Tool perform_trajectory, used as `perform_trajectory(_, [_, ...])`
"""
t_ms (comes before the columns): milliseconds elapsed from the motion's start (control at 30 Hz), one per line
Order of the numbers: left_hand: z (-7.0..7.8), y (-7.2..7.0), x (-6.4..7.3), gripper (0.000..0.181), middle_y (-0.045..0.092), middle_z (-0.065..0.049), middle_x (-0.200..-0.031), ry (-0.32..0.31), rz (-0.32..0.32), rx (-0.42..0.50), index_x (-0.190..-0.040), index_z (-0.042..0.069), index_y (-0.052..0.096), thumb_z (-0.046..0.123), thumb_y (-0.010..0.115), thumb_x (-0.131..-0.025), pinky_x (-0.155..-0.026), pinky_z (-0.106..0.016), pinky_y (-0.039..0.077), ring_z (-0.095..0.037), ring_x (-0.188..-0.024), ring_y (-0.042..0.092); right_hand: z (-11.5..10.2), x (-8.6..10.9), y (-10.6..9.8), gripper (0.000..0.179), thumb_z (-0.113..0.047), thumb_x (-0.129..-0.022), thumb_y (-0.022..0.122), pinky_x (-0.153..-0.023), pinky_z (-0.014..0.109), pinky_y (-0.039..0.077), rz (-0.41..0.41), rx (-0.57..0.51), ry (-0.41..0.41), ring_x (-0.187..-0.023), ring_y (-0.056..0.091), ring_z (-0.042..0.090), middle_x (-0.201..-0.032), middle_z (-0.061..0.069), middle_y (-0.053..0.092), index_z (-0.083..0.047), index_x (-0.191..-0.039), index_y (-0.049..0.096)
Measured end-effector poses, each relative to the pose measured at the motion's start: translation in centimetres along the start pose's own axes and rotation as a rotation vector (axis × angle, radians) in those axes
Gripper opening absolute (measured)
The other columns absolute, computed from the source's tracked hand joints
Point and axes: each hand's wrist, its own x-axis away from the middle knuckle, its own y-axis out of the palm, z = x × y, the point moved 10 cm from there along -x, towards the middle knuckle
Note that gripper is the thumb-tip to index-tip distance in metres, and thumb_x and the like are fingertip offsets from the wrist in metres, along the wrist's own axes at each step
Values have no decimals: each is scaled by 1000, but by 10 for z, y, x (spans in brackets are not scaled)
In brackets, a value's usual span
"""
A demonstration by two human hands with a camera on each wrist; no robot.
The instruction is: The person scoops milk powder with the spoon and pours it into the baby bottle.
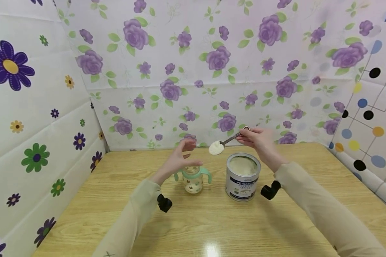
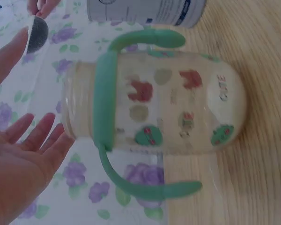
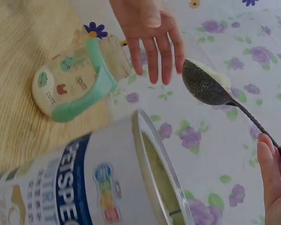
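My right hand (image 1: 258, 141) holds a dark metal spoon (image 3: 207, 84) by its handle, up in the air near the can. White powder (image 1: 216, 147) heaps in the spoon's bowl, which points left toward my other hand. My left hand (image 1: 180, 159) hovers over the mouth of a baby bottle (image 2: 178, 103), thumb and fingers spread apart and holding nothing. The bottle stands upright and uncapped, a clear body with printed animals and a mint-green handle ring (image 2: 105, 98). Right of it stands an opened can (image 1: 242, 185) with pale powder inside.
All of it stands on a light wooden table (image 1: 193, 225). Behind rises a white cloth wall (image 1: 186, 71) with purple roses; side walls carry flowers at left and coloured dots at right. A black wrist camera (image 1: 164, 203) sits on the left sleeve, another (image 1: 271, 190) on the right.
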Motion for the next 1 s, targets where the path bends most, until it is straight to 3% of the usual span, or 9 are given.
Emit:
perform_trajectory(100, [1, -1, 8, 72, 36, -20, -130, -10, -41, 8, -132, 0, 32, 7, 74, -75, -97, -46, 28, -35, -120, 33, 6, -1, 9, 14, -3, -85, 63, -75, 33, 48, 7, 30, 27, -74, 65, 23, -78, 15, 65, 7, -94, 63])
perform_trajectory(233, [-10, -5, 16, 69, 38, -22, -129, -3, -63, -5, -130, -1, 35, 7, 74, -75, -97, -48, 28, -37, -119, 33, 13, -3, 21, 30, -3, -85, 63, -74, 32, 48, 5, 50, 42, -73, 65, 23, -78, 14, 65, 15, -107, 54])
perform_trajectory(333, [-29, -9, 17, 69, 39, -18, -130, -8, -62, -15, -131, 5, 37, 13, 76, -74, -96, -48, 29, -34, -118, 35, 17, -5, 29, 31, -2, -85, 62, -73, 33, 48, -7, 57, 34, -72, 65, 23, -78, 15, 65, 16, -108, 53])
perform_trajectory(567, [-45, -6, 21, 72, 42, -13, -127, -40, -81, -22, -131, 5, 38, 16, 78, -72, -92, -44, 34, -27, -115, 38, 34, -9, 39, 19, -2, -84, 64, -72, 33, 49, 18, 65, 73, -69, 65, 23, -75, 15, 65, 11, -97, 59])
perform_trajectory(833, [-23, -1, 31, 66, 48, -16, -119, -17, -80, -6, -127, -3, 42, 3, 77, -71, -88, -46, 36, -34, -110, 41, 46, -11, 49, 19, -1, -83, 64, -70, 32, 50, 25, 96, 95, -68, 65, 23, -73, 15, 65, 11, -97, 60])
perform_trajectory(1000, [-27, -1, 32, 62, 51, -15, -116, -25, -82, 10, -126, -3, 45, 1, 75, -72, -87, -43, 38, -33, -107, 45, 49, -11, 54, 20, -2, -83, 65, -70, 33, 50, 19, 136, 85, -68, 65, 23, -74, 16, 65, 12, -96, 60])
